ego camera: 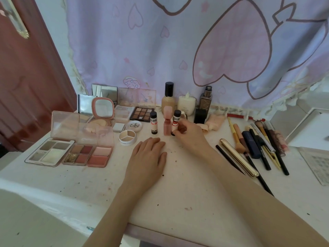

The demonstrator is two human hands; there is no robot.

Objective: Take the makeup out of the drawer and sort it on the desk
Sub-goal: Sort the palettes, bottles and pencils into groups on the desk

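My way is open across the bare desk top [178, 193] in the lower middle of the frame. Open palettes [71, 150] block the left, a row of brushes and pencils [258, 148] the right. Upright small bottles [165, 124] and taller bottles [185, 102] wall off the centre back.

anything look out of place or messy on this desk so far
Mostly tidy: palettes left, bottles at the back, brushes and pencils right. The odd one is a squeezed peach tube lying on its side among upright bottles. The desk itself is speckled with dark crumbs and pinkish smudges. The right hand pinches a small bottle.
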